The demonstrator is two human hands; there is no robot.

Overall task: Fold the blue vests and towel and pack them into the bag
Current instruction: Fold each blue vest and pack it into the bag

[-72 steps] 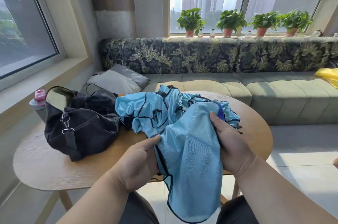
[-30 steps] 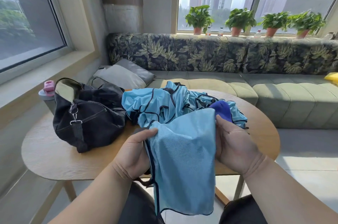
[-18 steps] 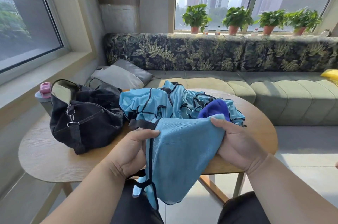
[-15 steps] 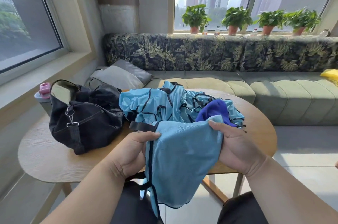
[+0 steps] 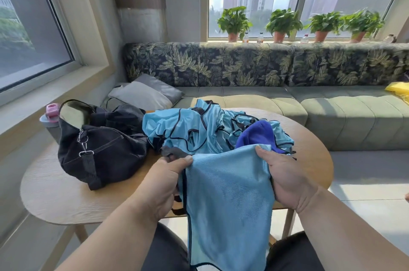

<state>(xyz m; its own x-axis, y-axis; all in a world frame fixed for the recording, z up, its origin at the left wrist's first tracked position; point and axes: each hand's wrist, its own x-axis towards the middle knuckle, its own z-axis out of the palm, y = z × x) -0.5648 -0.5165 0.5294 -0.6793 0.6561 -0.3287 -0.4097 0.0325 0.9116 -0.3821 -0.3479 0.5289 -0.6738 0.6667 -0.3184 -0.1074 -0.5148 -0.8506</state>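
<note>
I hold a light blue vest [image 5: 228, 200] with dark trim over the near edge of the wooden table [image 5: 53, 195]; its lower part hangs down past my lap. My left hand [image 5: 163, 184] grips its left top edge and my right hand [image 5: 285, 175] grips its right top corner. Behind it a crumpled heap of blue vests [image 5: 199, 131] lies on the table, with a darker blue towel [image 5: 256, 133] on the heap's right side. The black bag [image 5: 99, 146] sits on the table's left, its top open.
A grey bottle with a pink cap [image 5: 49, 115] stands behind the bag. A long sofa [image 5: 332, 111] with grey cushions [image 5: 146, 93] runs behind the table, potted plants [image 5: 283, 22] on the sill above. Tiled floor [image 5: 365, 173] lies to the right.
Both hands have kept hold of the vest and pulled its top edge wider between them. The dark blue towel behind my right hand shows more.
</note>
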